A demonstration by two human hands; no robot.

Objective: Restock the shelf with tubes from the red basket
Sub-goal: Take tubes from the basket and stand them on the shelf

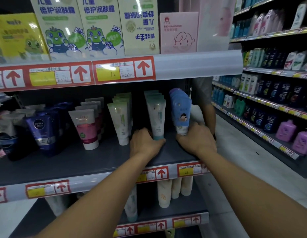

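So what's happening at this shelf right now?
A person is tidying tubes on a shop shelf. The left hand grips the cap end of a white and teal tube, while the right hand holds the base of a blue tube at the shelf's right end. No red basket is in view.

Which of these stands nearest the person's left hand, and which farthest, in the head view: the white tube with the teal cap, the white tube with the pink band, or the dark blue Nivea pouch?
1. White tube with the teal cap: touching the left hand, just to its right.
2. White tube with the pink band: further left on the same shelf.
3. Dark blue Nivea pouch: farthest left.
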